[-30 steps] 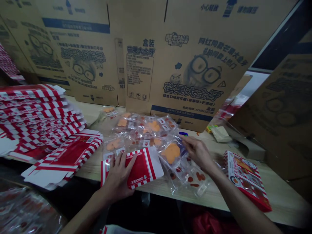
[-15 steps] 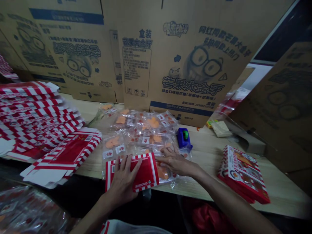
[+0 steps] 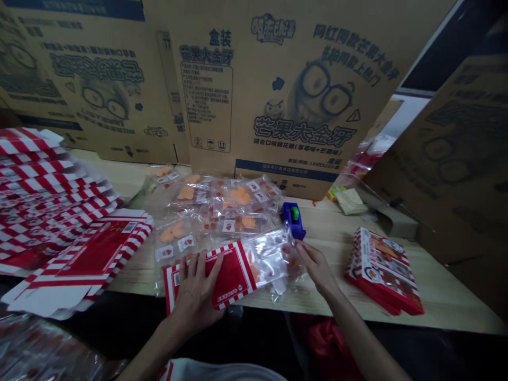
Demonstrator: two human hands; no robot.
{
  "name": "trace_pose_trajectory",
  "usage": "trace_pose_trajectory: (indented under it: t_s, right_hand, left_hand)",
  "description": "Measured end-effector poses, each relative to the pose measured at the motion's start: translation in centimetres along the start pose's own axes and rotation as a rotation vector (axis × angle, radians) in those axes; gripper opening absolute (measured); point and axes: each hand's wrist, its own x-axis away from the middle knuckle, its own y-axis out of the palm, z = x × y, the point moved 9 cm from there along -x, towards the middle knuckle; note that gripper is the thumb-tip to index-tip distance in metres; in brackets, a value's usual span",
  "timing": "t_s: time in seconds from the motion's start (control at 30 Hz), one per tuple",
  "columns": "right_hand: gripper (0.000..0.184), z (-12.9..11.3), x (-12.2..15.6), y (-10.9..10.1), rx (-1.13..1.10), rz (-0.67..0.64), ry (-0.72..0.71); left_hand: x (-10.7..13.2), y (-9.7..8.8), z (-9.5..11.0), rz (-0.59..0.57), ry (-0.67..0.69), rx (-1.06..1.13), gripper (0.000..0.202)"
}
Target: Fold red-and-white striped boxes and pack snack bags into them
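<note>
My left hand [image 3: 196, 291] grips a flat red box [image 3: 234, 275] with white striped edges, its fingers spread over the top and its thumb hidden. At the box's right end lies a clear plastic candy packet [image 3: 272, 256]; whether its left end is inside the box I cannot tell. My right hand [image 3: 315, 262] pinches the packet's far right corner between thumb and fingertips. Beneath and behind the box, more clear candy packets [image 3: 240, 197] with orange pieces are spread over the wooden table [image 3: 329, 296].
Flattened striped cartons [image 3: 95, 248] pile up on the left. A blue tape dispenser [image 3: 293, 221] stands behind my right hand, and finished-looking candy boxes [image 3: 384, 270] are stacked at right. Large cardboard cartons [image 3: 273, 95] wall off the back. More packets [image 3: 43, 349] lie at lower left.
My right hand has moved right from the packets and now pinches a packet's corner. That packet now shows lifted at the box's right end. The left hand keeps its hold.
</note>
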Motion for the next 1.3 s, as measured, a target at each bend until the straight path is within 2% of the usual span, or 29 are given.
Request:
trace_pose_trajectory:
  t_s: [0.07, 0.17, 0.2, 0.27, 0.33, 0.37, 0.43, 0.5, 0.57, 0.67, 0.77, 0.87, 0.97, 1.07, 1.13, 1.23, 1.3]
  right_hand:
    - [0.044, -2.9, 1.3, 2.1, -0.034, -0.068, -0.096]
    - [0.033, -7.3, 3.4, 5.8, 0.029, -0.191, -0.264]
    - [0.031, -8.1, 4.0, 6.4, 0.038, -0.173, -0.298]
    - [0.031, -8.8, 4.9, 6.3, -0.025, -0.014, -0.314]
    - [0.038, -8.3, 6.0, 6.0, -0.214, 0.174, -0.280]
    - [0.047, -7.6, 6.5, 6.3, -0.326, 0.224, -0.244]
    - [0.058, -6.3, 7.2, 7.8, -0.507, 0.233, -0.138]
    - [0.059, -5.2, 7.5, 8.8, -0.567, 0.222, -0.030]
    - [0.061, -4.4, 7.4, 8.5, -0.574, 0.243, 0.030]
    - [0.072, -3.6, 7.2, 7.6, -0.613, 0.181, 0.026]
    - [0.076, -2.4, 8.0, 7.8, -0.628, 0.050, 0.046]
    - [0.079, -0.6, 9.4, 8.5, -0.580, -0.014, 0.088]
    - [0.071, 0.7, 10.3, 8.6, -0.441, -0.027, 0.082]
    - [0.054, 1.0, 10.7, 8.7, -0.345, -0.059, 0.063]
    - [0.039, 1.0, 10.7, 8.7, -0.314, -0.088, 0.060]
    - [0.017, 0.4, 10.4, 8.8, -0.287, -0.125, 0.029]
    - [0.019, -0.2, 10.1, 8.6, -0.260, -0.104, -0.030]
  left_hand:
    - [-0.4, -0.6, 0.6, 0.023, 0.003, 0.022, 0.094]
    - [-1.1, -1.9, 1.2, 0.075, -0.015, 0.050, 0.096]
    - [-1.2, -2.4, 1.3, 0.098, -0.036, 0.056, 0.097]
    - [-1.3, -3.5, 1.2, 0.152, -0.110, 0.065, 0.098]
    - [-1.1, -4.2, 1.2, 0.198, -0.205, 0.082, 0.100]
    - [-0.8, -4.4, 1.3, 0.215, -0.246, 0.097, 0.102]
    - [-0.3, -4.5, 1.8, 0.238, -0.276, 0.149, 0.109]
    - [0.3, -4.1, 2.6, 0.250, -0.234, 0.247, 0.112]
    - [0.8, -3.3, 3.0, 0.224, -0.177, 0.413, 0.102]
    - [1.5, -0.9, 2.3, 0.094, -0.196, 0.814, 0.080]
    - [2.0, 1.7, 2.0, -0.040, -0.269, 1.233, 0.077]
    - [2.6, 3.7, 2.4, -0.127, -0.318, 1.459, 0.078]
    - [3.4, 5.0, 3.0, -0.194, -0.324, 1.600, 0.074]
    - [4.0, 5.8, 3.4, -0.272, -0.297, 1.694, 0.070]
    - [4.1, 6.1, 3.2, -0.304, -0.290, 1.665, 0.062]
    - [3.9, 6.3, 3.0, -0.326, -0.281, 1.563, 0.038]
    - [3.3, 5.7, 2.7, -0.279, -0.260, 1.481, 0.023]
